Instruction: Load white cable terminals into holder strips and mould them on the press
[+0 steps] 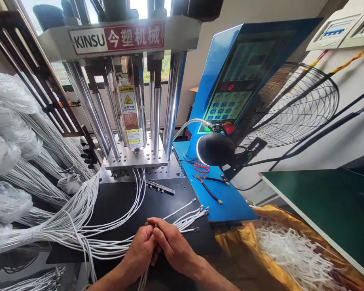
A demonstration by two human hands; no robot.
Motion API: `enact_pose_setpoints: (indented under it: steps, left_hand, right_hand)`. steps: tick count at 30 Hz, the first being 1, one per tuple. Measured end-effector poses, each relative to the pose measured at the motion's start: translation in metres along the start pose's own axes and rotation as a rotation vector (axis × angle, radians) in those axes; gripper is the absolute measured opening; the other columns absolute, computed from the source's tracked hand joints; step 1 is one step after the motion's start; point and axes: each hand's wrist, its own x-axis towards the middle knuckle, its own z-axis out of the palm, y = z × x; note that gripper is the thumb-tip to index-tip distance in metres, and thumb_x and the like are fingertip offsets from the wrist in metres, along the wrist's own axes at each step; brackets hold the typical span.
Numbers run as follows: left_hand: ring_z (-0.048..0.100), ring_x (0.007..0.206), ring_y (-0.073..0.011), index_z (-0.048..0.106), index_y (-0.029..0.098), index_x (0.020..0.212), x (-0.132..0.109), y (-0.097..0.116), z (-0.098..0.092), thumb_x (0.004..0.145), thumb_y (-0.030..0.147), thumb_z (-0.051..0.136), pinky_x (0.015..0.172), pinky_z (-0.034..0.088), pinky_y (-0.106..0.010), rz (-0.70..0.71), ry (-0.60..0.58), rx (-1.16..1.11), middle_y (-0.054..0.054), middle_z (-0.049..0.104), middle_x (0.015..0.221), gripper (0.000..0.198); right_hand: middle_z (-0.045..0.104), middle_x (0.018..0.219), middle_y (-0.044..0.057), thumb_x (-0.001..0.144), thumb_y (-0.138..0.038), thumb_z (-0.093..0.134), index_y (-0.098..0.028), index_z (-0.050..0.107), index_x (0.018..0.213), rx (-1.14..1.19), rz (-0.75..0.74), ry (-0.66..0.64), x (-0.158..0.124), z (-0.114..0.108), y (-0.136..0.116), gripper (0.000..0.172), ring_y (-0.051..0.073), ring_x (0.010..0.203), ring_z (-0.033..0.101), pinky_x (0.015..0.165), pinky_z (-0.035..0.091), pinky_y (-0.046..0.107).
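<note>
The white cables (106,247) look light and bendy, easiest to grab near their tips. Left hand (141,244) and right hand (171,240) touch, fingers curled; can't tell around what.

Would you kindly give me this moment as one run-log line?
left hand and right hand: fingers together, contents hidden | white cables: across black plate | metal bar: in front of press | pliers: on blue surface

A wire-caged fan (294,109) stands right of the black lamp (216,149), with breaker boxes (336,30) above and farther right of the lamp. To the lamp's front right are a green tabletop (321,194) and a golden sack (241,238) of white scraps (294,250).
</note>
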Motion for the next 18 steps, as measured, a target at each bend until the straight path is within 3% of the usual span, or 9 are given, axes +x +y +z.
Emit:
enact_pose_setpoints:
  steps: [3, 5, 8, 10, 13, 15, 18]
  left_hand:
    - [0.043, 0.041, -0.0077, 0.056, 0.015, 0.073, 0.001, 0.001, -0.006, 0.085, 0.062, 0.052, 0.036, 0.031, -0.017, 0.037, 0.021, 0.048, 0.003, 0.050, 0.055, 0.049]
    - [0.048, 0.043, -0.0090, 0.059, 0.014, 0.077, 0.003, 0.002, -0.009, 0.085, 0.059, 0.053, 0.037, 0.036, -0.018, 0.046, 0.075, 0.057, 0.000, 0.056, 0.061, 0.046]
    - [0.047, 0.041, -0.0085, 0.058, 0.014, 0.073, 0.009, 0.005, -0.014, 0.085, 0.057, 0.054, 0.037, 0.037, -0.018, 0.063, 0.170, 0.057, 0.000, 0.057, 0.059, 0.045]
    - [0.041, 0.038, -0.0062, 0.058, 0.014, 0.077, 0.015, 0.005, -0.016, 0.084, 0.057, 0.055, 0.035, 0.031, -0.017, 0.073, 0.223, 0.024, 0.002, 0.055, 0.059, 0.044]
    - [0.030, 0.038, -0.0027, 0.058, 0.015, 0.084, 0.023, 0.002, -0.018, 0.082, 0.056, 0.059, 0.034, 0.021, -0.016, 0.074, 0.254, -0.116, 0.006, 0.049, 0.062, 0.042]
    - [0.026, 0.039, -0.0014, 0.058, 0.015, 0.087, 0.027, -0.002, -0.019, 0.081, 0.056, 0.061, 0.035, 0.018, -0.015, 0.048, 0.236, -0.207, 0.007, 0.045, 0.065, 0.041]
    - [0.025, 0.042, -0.0010, 0.058, 0.015, 0.092, 0.031, -0.004, -0.020, 0.081, 0.057, 0.061, 0.036, 0.018, -0.015, 0.018, 0.209, -0.254, 0.007, 0.043, 0.070, 0.044]
  right_hand:
    - [0.060, 0.128, 0.011, 0.100, -0.026, 0.036, -0.020, 0.054, 0.131, -0.238, -0.104, 0.106, 0.024, -0.022, 0.018, 0.036, 0.024, 0.120, 0.055, 0.101, 0.044, 0.042]
    - [0.056, 0.133, 0.016, 0.095, -0.013, 0.037, -0.015, 0.051, 0.134, -0.590, -0.089, 0.192, 0.046, -0.043, 0.029, 0.042, 0.028, 0.123, 0.050, 0.101, 0.042, 0.046]
    - [0.062, 0.115, 0.020, 0.088, -0.002, 0.035, -0.007, 0.054, 0.128, -1.044, 0.018, -0.008, 0.074, -0.067, 0.034, 0.044, 0.031, 0.104, 0.057, 0.085, 0.047, 0.044]
    - [0.063, 0.104, 0.019, 0.087, -0.001, 0.035, -0.008, 0.059, 0.113, -1.174, 0.032, -0.133, 0.084, -0.072, 0.031, 0.036, 0.030, 0.094, 0.058, 0.077, 0.046, 0.039]
    - [0.061, 0.099, 0.018, 0.084, -0.006, 0.043, -0.011, 0.057, 0.101, -1.134, 0.107, -0.166, 0.088, -0.072, 0.026, 0.022, 0.029, 0.088, 0.059, 0.070, 0.042, 0.035]
    - [0.062, 0.087, 0.012, 0.082, -0.012, 0.048, -0.014, 0.054, 0.100, -1.044, 0.184, -0.188, 0.085, -0.073, 0.025, 0.019, 0.025, 0.075, 0.058, 0.063, 0.038, 0.031]
    - [0.055, 0.071, 0.001, 0.085, -0.018, 0.045, -0.019, 0.048, 0.086, -0.698, 0.232, -0.186, 0.072, -0.072, 0.023, 0.004, 0.015, 0.061, 0.049, 0.055, 0.032, 0.026]
